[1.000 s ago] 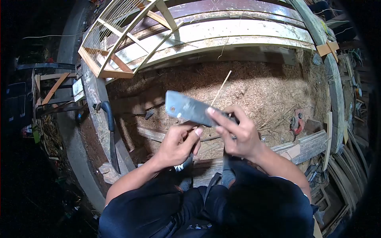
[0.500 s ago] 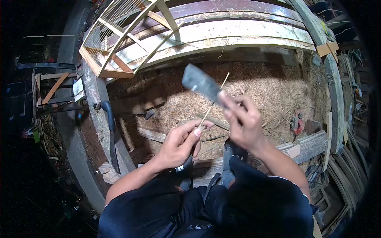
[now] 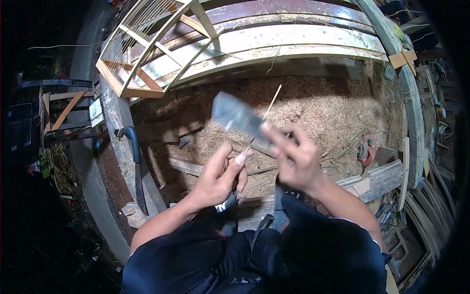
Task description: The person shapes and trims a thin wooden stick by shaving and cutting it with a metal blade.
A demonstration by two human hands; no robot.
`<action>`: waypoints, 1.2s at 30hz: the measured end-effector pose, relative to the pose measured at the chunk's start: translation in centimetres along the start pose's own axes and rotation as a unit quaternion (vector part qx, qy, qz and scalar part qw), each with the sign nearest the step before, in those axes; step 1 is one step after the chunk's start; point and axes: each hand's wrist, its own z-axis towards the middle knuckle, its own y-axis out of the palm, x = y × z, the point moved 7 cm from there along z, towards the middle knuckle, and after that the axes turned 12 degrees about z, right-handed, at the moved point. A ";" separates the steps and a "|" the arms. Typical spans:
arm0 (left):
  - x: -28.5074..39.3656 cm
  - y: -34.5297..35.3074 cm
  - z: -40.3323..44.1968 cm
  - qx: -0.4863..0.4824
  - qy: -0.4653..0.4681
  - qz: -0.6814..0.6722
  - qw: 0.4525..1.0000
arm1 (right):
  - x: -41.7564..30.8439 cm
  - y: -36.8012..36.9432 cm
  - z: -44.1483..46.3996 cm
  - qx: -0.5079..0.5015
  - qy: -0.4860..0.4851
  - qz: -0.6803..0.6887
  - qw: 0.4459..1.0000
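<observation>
My left hand (image 3: 220,171) pinches a thin bamboo stick (image 3: 273,102) between thumb and fingers. The stick slants up and to the right, its pale tip above the shavings. My right hand (image 3: 299,158) is closed around a broad, dark-grey blade (image 3: 237,116), which looks like a wide knife and is blurred by motion. The blade crosses in front of the middle of the stick, just above my left fingertips. Its handle is hidden in my right hand.
A wooden frame with thin bars (image 3: 143,93) rests on a plank bench (image 3: 293,40) at the upper left. A blue-handled knife (image 3: 132,142) lies along the left beam (image 3: 117,115). Shavings (image 3: 338,115) cover the ground. A red tool (image 3: 365,151) is at the right.
The blade and my right hand have moved down and to the left along the stick, closer to my left hand. My left hand keeps its pinch and has barely shifted.
</observation>
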 end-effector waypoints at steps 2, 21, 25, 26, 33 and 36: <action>-0.4 0.0 -0.4 -0.013 -0.013 -0.011 1.000 | 0.9 -1.0 0.2 0.055 0.026 -0.023 0.998; -1.2 -0.8 -0.6 0.039 0.008 -0.003 0.999 | -1.5 0.8 -0.7 -0.018 -0.064 -0.017 0.998; -0.9 -0.2 -0.5 -0.002 -0.030 -0.006 1.000 | 0.7 -0.9 -0.1 0.011 0.033 -0.053 0.998; -1.2 -0.5 -0.9 0.025 -0.019 0.022 0.999 | -0.1 -0.6 -0.3 0.011 0.033 -0.052 0.998; -1.2 -0.8 -0.6 0.032 -0.007 0.019 0.999 | 0.0 0.1 -0.7 0.010 -0.025 -0.025 0.999; -1.2 -1.3 -0.9 0.065 0.005 0.068 0.996 | 0.2 -0.2 -0.6 0.009 0.023 -0.028 0.999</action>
